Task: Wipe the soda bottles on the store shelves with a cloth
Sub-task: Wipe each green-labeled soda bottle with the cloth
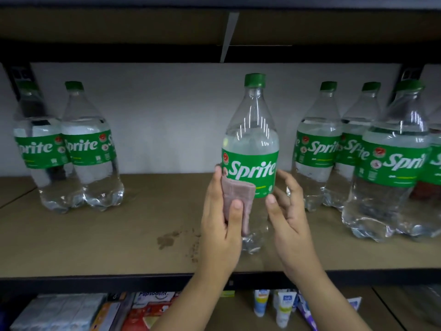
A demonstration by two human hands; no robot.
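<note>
A clear Sprite bottle (253, 139) with a green cap and green label stands upright at the middle of the brown shelf (119, 235). My left hand (219, 218) pinches a folded pinkish cloth (238, 197) and presses it against the bottle's lower left side, over the label's bottom edge. My right hand (288, 211) hovers just right of the bottle with fingers relaxed and spread, thumb close to the bottle's lower part; contact is unclear.
Two Sprite bottles (88, 149) stand at the left of the shelf, several more (391, 163) crowd the right. Stains (167, 240) mark the shelf board. A lower shelf holds toothpaste boxes (148, 309) and tubes (284, 306). An upper shelf (214, 32) hangs overhead.
</note>
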